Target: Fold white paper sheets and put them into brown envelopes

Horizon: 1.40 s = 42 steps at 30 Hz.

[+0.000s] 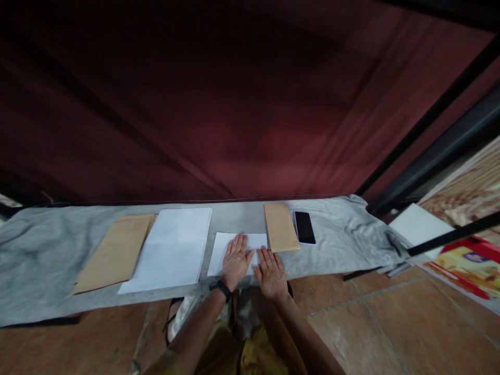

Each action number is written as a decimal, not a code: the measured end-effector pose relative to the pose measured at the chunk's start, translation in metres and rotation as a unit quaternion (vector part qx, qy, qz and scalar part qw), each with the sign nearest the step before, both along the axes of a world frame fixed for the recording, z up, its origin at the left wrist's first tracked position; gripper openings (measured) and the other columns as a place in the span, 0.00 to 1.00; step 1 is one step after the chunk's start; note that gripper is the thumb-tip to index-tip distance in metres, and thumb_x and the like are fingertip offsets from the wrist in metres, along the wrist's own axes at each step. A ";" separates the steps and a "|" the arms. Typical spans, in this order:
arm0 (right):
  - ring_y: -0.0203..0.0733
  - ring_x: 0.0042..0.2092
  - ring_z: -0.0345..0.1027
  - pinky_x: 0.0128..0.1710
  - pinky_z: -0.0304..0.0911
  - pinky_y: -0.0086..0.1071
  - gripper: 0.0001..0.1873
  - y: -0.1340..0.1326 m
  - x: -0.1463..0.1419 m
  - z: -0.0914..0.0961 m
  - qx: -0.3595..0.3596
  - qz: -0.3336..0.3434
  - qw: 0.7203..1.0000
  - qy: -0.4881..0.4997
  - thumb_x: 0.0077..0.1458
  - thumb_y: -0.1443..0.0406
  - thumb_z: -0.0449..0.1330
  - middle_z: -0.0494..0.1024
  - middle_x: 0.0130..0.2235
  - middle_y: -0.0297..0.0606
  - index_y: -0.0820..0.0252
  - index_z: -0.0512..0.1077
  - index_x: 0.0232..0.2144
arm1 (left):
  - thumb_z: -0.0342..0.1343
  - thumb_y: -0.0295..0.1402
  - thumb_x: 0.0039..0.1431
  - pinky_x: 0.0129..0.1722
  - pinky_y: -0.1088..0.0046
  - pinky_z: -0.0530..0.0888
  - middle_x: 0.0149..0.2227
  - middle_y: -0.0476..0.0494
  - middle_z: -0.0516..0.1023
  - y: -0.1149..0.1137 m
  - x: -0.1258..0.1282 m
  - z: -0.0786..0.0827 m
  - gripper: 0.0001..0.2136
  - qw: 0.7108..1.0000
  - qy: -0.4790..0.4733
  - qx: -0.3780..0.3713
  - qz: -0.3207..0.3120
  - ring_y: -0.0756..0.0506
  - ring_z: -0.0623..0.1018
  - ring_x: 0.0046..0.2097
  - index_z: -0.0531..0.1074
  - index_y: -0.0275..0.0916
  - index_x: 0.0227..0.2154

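Note:
A white sheet of paper (219, 253), which looks folded, lies on the grey cloth in front of me. My left hand (235, 262) rests flat on its middle, fingers stretched out, with a dark watch on the wrist. Flat beside it, my right hand (271, 273) presses on the paper's right end, its fingers spread. Just right of the paper lies a brown envelope (281, 227). To the left is a stack of white paper (174, 247), and beyond it several larger brown envelopes (119, 250) partly under that stack.
A phone (304, 227) with a dark screen lies right of the small envelope. Grey cloth (42, 250) covers the long narrow surface. A dark red curtain (234, 114) hangs behind it. At the right are black bars and a red-and-yellow box (472, 263) above the tiled floor (351, 323).

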State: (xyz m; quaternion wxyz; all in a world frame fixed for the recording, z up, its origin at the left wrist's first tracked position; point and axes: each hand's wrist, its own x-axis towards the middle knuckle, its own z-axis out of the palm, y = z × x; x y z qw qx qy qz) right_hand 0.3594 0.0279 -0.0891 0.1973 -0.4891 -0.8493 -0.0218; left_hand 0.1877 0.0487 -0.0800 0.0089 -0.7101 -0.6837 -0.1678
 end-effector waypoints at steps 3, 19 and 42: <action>0.50 0.68 0.57 0.67 0.47 0.46 0.29 0.000 0.000 0.000 -0.003 -0.002 1.000 0.000 0.70 0.59 0.48 0.63 0.68 0.47 0.63 0.58 0.68 | 0.38 0.46 0.71 0.69 0.53 0.58 0.69 0.30 0.61 -0.010 -0.013 0.001 0.31 1.000 0.009 0.000 0.022 0.38 0.60 0.71 0.59 0.29 0.67; 0.49 0.68 0.57 0.67 0.49 0.46 0.28 -0.003 -0.001 0.001 0.007 -0.003 1.000 0.014 0.71 0.59 0.49 0.64 0.68 0.46 0.62 0.59 0.68 | 0.42 0.45 0.71 0.67 0.53 0.63 0.69 0.32 0.61 -0.077 -0.032 0.004 0.28 0.999 0.034 0.034 -0.018 0.37 0.61 0.70 0.61 0.34 0.67; 0.45 0.58 0.71 0.64 0.61 0.42 0.22 -0.018 0.031 0.040 -0.096 0.113 0.987 0.056 0.66 0.69 0.50 0.77 0.58 0.39 0.53 0.74 0.57 | 0.51 0.34 0.66 0.62 0.51 0.68 0.62 0.37 0.72 -0.089 -0.013 0.035 0.22 0.998 -0.052 -0.022 -0.033 0.36 0.71 0.63 0.67 0.42 0.62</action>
